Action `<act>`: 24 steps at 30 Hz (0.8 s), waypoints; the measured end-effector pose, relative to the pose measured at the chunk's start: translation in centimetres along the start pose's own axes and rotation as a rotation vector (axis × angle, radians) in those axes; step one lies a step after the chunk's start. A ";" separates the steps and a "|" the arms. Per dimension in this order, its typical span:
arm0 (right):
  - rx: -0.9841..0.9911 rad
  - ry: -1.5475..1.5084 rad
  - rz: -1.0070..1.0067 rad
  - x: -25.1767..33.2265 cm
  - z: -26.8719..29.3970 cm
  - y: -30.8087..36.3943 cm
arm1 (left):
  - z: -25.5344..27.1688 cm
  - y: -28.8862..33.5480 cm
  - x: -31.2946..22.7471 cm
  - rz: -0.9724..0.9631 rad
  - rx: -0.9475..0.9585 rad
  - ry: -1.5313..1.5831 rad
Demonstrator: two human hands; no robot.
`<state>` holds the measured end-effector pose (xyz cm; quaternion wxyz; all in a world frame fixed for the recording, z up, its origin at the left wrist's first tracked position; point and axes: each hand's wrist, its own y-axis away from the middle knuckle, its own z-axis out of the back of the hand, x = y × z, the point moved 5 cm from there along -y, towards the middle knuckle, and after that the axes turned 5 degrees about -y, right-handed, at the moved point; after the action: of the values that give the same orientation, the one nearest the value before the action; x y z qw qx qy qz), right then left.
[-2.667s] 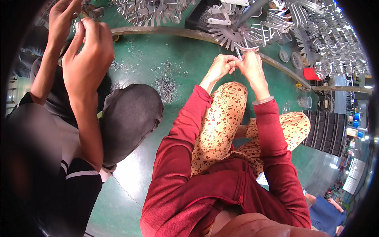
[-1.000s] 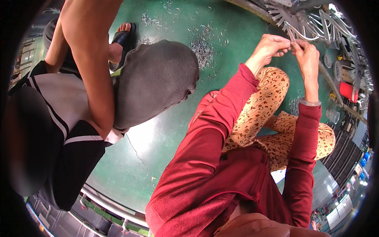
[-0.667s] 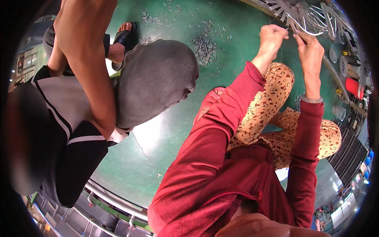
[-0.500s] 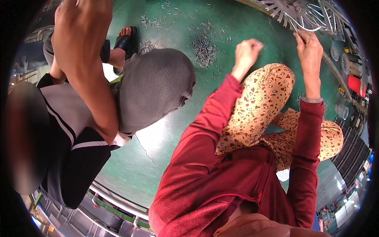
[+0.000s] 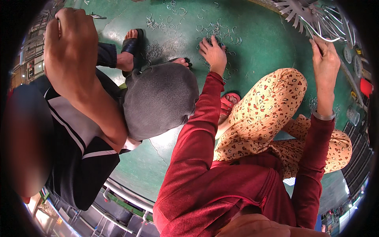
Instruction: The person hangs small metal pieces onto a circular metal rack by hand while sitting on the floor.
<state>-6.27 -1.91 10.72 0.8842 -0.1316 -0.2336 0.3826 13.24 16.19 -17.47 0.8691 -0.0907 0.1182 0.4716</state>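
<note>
Steel wire clips (image 5: 221, 33) lie heaped on the green floor (image 5: 260, 51) under my left hand (image 5: 213, 53), fingers spread over them; light, springy, best pinched singly. My right hand (image 5: 325, 59) pinches a rack hook (image 5: 316, 33).

A loose heap of small silvery wire rings (image 5: 215, 33) lies scattered on the green floor (image 5: 260, 51), many open like little C-shapes, some overlapping. A thin metal wire frame (image 5: 329, 29) curves out from a toothed silver disc (image 5: 296, 10) at the upper right.
</note>
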 end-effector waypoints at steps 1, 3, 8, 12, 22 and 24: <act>0.004 0.001 -0.005 0.1 -0.1 -0.1 | -0.5 0.5 0.3 -0.012 0.026 -0.016; 0.008 0.008 -0.002 0.1 -0.1 -0.2 | -1.2 2.0 0.4 -0.040 0.080 -0.048; -0.007 0.018 0.010 -0.3 -0.1 -0.6 | 0.3 3.2 -1.0 -0.162 -0.034 0.040; -0.020 0.002 -0.030 -0.5 0.1 -0.4 | -0.3 -1.5 -2.0 -0.205 -0.121 0.201; -0.014 -0.064 0.000 1.0 -0.2 -0.6 | -4.5 -5.7 -4.1 -0.264 -0.074 -0.207; -0.023 -0.024 -0.037 0.5 0.1 -0.5 | -4.0 -5.3 -5.8 -0.274 -0.083 -0.156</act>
<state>-5.69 -1.88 11.13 0.8866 -0.1329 -0.2512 0.3649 14.13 7.66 -19.33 0.9274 -0.1049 0.0173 0.3588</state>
